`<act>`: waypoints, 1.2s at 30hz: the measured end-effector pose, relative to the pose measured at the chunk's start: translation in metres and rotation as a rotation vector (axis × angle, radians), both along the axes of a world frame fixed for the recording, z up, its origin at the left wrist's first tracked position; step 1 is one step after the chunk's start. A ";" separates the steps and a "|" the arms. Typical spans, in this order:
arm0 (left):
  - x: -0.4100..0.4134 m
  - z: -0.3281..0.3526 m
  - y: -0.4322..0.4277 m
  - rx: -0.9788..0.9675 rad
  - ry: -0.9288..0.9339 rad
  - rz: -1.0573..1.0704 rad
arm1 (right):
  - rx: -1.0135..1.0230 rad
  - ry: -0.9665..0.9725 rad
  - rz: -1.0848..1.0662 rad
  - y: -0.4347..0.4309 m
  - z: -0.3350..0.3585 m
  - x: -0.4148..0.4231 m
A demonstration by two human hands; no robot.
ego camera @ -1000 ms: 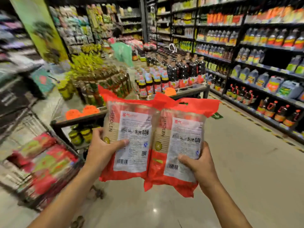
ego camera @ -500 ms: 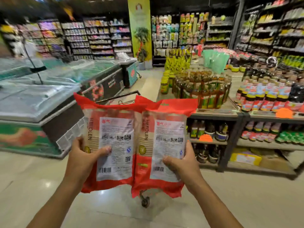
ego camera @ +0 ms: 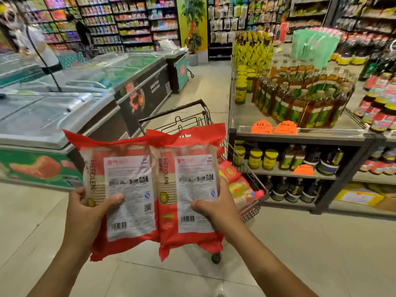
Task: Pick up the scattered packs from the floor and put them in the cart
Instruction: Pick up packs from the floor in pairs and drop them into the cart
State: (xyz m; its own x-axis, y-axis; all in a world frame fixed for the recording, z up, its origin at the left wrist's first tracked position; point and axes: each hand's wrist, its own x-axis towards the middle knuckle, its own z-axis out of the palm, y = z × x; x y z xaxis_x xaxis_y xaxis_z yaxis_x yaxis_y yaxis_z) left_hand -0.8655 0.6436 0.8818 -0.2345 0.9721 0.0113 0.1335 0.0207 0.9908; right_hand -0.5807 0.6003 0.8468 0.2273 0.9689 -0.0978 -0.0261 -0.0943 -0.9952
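Note:
I hold two red packs with white labels upright and side by side in front of me. My left hand [ego camera: 89,213] grips the left pack [ego camera: 126,189] at its lower left edge. My right hand [ego camera: 214,207] grips the right pack [ego camera: 192,185] at its lower right edge. Directly behind the packs stands the black wire cart [ego camera: 249,189], mostly hidden by them. Several red and yellow packs [ego camera: 235,181] lie inside it, seen past the right pack.
Chest freezers [ego camera: 64,116] line the left side. A display rack of bottles and jars [ego camera: 300,133] stands close on the cart's right. A person [ego camera: 36,43] stands at the far left behind the freezers. Tiled floor [ego camera: 321,243] lies around me.
The view has swung left, so the cart now sits straight ahead behind the packs and the bottle rack has slid to the right. Both hands keep the same grip on the packs.

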 end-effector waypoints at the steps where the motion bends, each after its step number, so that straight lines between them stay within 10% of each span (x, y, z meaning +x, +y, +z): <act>1: 0.000 -0.003 0.019 -0.012 0.020 -0.008 | -0.003 0.016 -0.005 0.017 -0.007 0.000; 15: 0.093 -0.024 0.275 -0.175 0.262 -0.228 | -0.121 0.256 -0.249 0.210 -0.070 0.062; 36: 0.333 -0.304 0.526 -0.428 0.538 -1.203 | -0.702 0.278 -1.104 0.283 -0.244 0.100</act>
